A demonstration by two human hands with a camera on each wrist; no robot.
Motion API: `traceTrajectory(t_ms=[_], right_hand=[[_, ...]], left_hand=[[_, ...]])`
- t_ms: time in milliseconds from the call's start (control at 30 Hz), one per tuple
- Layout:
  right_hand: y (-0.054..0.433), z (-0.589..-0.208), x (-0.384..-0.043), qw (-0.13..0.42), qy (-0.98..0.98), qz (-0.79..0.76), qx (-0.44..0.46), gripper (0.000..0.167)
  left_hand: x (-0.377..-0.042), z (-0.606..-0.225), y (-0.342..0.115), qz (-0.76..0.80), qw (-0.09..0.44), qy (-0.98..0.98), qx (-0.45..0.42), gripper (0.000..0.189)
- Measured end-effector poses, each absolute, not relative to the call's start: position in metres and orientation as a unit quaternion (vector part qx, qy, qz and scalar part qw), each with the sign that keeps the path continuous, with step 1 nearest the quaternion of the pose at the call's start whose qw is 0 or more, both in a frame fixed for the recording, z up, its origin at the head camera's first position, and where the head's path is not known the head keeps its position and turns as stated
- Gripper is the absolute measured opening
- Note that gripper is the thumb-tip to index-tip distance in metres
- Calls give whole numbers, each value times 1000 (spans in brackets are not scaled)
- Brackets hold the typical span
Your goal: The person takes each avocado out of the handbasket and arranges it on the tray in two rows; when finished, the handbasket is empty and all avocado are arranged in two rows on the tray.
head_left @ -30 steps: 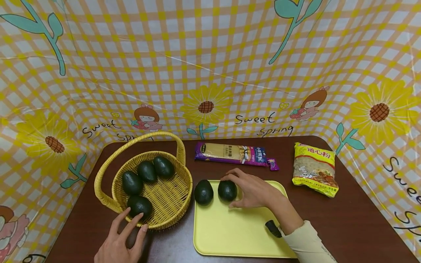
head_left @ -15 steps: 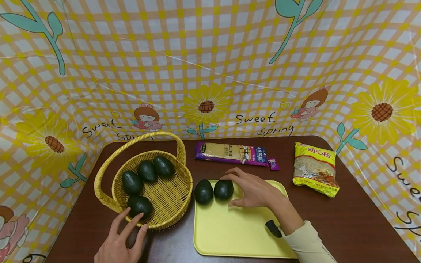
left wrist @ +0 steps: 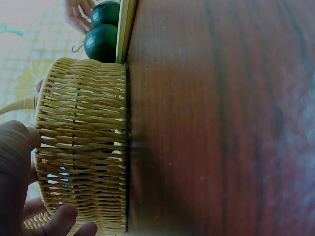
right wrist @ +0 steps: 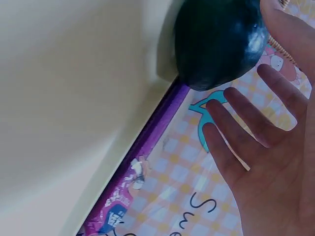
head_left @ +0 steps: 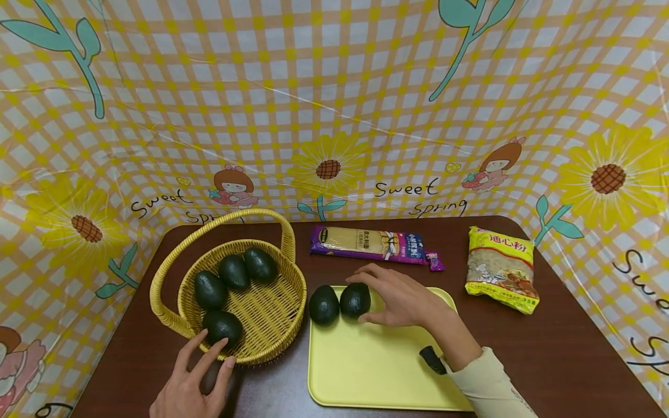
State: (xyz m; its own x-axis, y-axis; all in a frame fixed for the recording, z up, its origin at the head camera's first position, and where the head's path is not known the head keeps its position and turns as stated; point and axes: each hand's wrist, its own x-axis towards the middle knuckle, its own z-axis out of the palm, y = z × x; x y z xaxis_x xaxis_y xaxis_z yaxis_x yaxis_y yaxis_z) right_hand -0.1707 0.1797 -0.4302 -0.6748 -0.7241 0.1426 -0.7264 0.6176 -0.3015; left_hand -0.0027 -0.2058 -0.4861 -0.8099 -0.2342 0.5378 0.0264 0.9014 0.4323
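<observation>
Two dark green avocados sit side by side at the back left of the yellow tray (head_left: 387,371): a left avocado (head_left: 323,306) and a right avocado (head_left: 355,301). My right hand (head_left: 399,296) is beside the right one, fingers spread. In the right wrist view the fingers are extended, and a gap shows between most fingertips and the avocado (right wrist: 216,44). My left hand (head_left: 193,371) rests with loose fingers at the near rim of the yellow wicker basket (head_left: 272,342), fingertips over an avocado (head_left: 222,328) inside. More avocados (head_left: 233,273) lie along the basket's far left side.
A purple pack of pasta (head_left: 366,244) lies behind the tray. Further right is a yellow bag of macaroni (head_left: 500,270). The basket's tall handle (head_left: 225,217) arches over its back left side. A black strap-like piece (head_left: 432,360) shows by the right sleeve. Checked cloth (head_left: 334,104) hangs behind the table.
The right avocado has shifted left, close against the other on the tray. My right hand has since lifted slightly, its fingers off the avocado. The left hand stays put.
</observation>
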Motion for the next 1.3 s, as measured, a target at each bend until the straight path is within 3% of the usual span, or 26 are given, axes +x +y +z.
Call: traceTrajectory(t_ms=[533, 1300], right_hand=[[153, -408, -171, 41, -877, 147, 456, 63], [107, -399, -183, 38, -851, 124, 508, 51]], left_hand=[[-2, -485, -206, -215, 299, -928, 56, 31], [-2, -481, -206, -214, 281, -934, 50, 33]])
